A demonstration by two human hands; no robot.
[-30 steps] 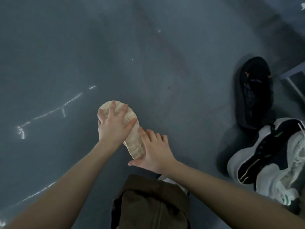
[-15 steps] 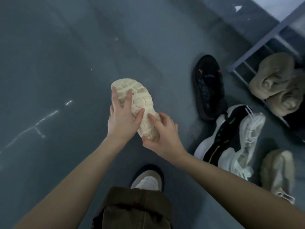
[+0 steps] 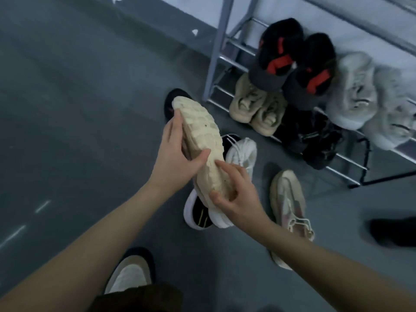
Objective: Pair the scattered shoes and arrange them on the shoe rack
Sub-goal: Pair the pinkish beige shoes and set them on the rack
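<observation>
Both hands, left hand (image 3: 173, 158) and right hand (image 3: 236, 194), clamp fingers on the sole-up cream chunky-soled shoe (image 3: 202, 143), apparently to pair it before racking.

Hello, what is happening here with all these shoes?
A person holds a cream chunky-soled shoe, sole up, with both hands: the left hand at its side, the right hand at its heel. The metal shoe rack already carries several pairs. A beige knit sneaker and a white sneaker lie on the floor.
</observation>
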